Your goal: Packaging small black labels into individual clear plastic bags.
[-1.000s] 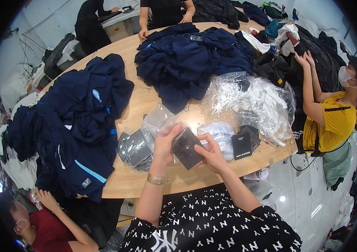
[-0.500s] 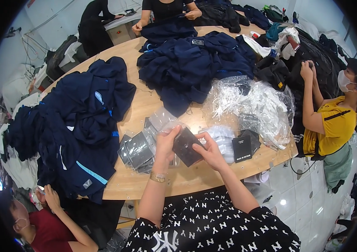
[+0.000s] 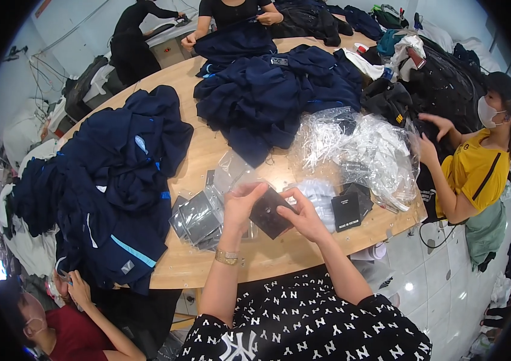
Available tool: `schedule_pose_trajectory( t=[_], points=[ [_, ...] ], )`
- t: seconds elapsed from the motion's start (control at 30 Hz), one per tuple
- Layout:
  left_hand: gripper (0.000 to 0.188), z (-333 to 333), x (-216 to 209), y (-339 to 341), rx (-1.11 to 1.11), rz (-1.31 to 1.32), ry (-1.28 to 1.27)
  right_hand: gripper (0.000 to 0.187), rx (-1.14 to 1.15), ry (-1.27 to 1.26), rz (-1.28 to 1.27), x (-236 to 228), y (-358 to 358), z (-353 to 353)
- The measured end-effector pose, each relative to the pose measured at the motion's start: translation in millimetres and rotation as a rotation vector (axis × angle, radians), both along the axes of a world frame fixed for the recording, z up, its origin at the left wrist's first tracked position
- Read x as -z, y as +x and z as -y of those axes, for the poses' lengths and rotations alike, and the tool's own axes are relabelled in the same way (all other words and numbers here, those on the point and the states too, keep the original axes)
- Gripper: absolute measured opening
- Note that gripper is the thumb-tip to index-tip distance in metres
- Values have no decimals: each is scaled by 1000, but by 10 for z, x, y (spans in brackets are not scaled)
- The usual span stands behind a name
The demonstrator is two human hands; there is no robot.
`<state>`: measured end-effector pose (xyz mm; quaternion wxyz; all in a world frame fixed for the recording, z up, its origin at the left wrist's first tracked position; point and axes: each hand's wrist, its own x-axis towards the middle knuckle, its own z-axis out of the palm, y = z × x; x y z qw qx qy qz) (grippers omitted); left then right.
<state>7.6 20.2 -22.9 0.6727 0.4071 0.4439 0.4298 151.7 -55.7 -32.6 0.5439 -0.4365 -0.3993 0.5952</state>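
While our left hand grips the card by its left edge, our right hand pinches its right side.

From here I see the surface bare toward its near edge, and a lane running back between the left clothes heap and the far one. Packets crowd the left hand; a white bundle hems in the right hand.
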Motion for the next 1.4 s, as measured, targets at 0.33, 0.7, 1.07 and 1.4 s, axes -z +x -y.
schedule_pose_trajectory(
  t=[0.33, 0.7, 1.07, 1.4],
  points=[
    [24, 248, -184, 141, -66, 530, -178, 14, 563, 200, -133, 4, -154, -63],
    [23, 429, -193, 191, -81, 385, -32, 19, 586, 372, -38, -286, -227, -8],
    [20, 419, -161, 266, -75, 466, -33, 18, 530, 382, 51, -361, -233, -2],
    [28, 386, -221, 203, -68, 499, -61, 23, 557, 363, -79, -311, -250, -182]
  ],
)
